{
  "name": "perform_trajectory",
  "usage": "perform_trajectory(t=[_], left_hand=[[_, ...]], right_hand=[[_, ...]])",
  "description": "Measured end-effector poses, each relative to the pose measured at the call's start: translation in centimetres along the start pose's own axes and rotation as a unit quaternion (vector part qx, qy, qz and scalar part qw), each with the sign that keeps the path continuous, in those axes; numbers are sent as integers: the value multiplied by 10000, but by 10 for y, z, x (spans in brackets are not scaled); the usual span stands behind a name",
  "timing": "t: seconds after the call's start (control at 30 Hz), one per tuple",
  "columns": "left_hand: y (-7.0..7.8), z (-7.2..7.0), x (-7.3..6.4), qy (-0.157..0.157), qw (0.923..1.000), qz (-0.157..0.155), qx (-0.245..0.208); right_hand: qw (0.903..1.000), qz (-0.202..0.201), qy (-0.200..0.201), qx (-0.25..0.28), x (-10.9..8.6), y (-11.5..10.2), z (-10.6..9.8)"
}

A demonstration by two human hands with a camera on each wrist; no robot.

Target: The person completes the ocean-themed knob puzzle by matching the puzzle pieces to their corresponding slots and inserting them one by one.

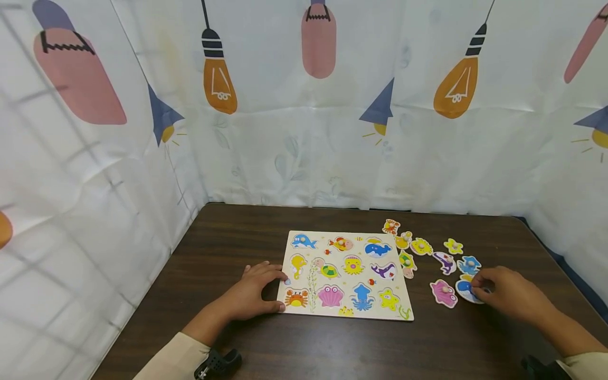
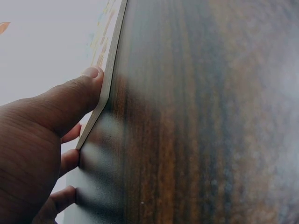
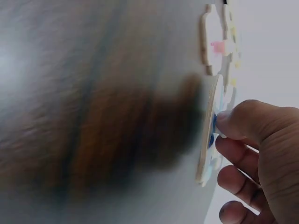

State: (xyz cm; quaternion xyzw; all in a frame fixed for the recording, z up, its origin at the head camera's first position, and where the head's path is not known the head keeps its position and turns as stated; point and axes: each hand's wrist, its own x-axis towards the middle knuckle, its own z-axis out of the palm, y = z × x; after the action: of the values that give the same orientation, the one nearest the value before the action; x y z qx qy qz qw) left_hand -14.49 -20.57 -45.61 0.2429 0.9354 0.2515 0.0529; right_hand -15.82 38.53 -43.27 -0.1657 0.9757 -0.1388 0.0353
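A pale wooden puzzle board (image 1: 311,311) with pictures of sea animals lies on the table. My left hand (image 1: 258,290) rests at its left edge, thumb near the lower left corner and fingertips further up; in the left wrist view the thumb (image 2: 79,95) touches the board's edge. Over on the right, my right hand (image 1: 503,293) pinches a blue and white whale puzzle piece (image 1: 464,289) between thumb and fingers. In the right wrist view this piece (image 3: 212,107) stands tilted. A pink shell piece (image 1: 444,293) lies just left of it, and a blue squid piece (image 1: 469,265) lies behind.
Further loose pieces lie right of the board: a purple and white one (image 1: 445,262), a yellow star (image 1: 453,246), a yellow octopus (image 1: 421,246), a turtle (image 1: 407,263) and a crab (image 1: 391,227). A patterned curtain (image 1: 294,158) hangs behind the dark table (image 1: 313,348).
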Motion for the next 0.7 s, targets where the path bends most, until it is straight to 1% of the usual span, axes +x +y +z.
perform_trajectory(t=[0.17,0.23,0.53,0.7], left_hand=[[0,1,-1,2,10000,-7,11],[0,1,-1,-4,10000,-9,23],[2,0,0,-12,10000,-41,23],[1,0,0,-25,10000,-54,23]], right_hand=[[9993,-268,237,-73,9,-12,-4],[9990,-319,306,-87,14,-17,-5],[9984,-288,478,-127,30,-34,-3],[9977,-394,542,-116,36,-41,-2]])
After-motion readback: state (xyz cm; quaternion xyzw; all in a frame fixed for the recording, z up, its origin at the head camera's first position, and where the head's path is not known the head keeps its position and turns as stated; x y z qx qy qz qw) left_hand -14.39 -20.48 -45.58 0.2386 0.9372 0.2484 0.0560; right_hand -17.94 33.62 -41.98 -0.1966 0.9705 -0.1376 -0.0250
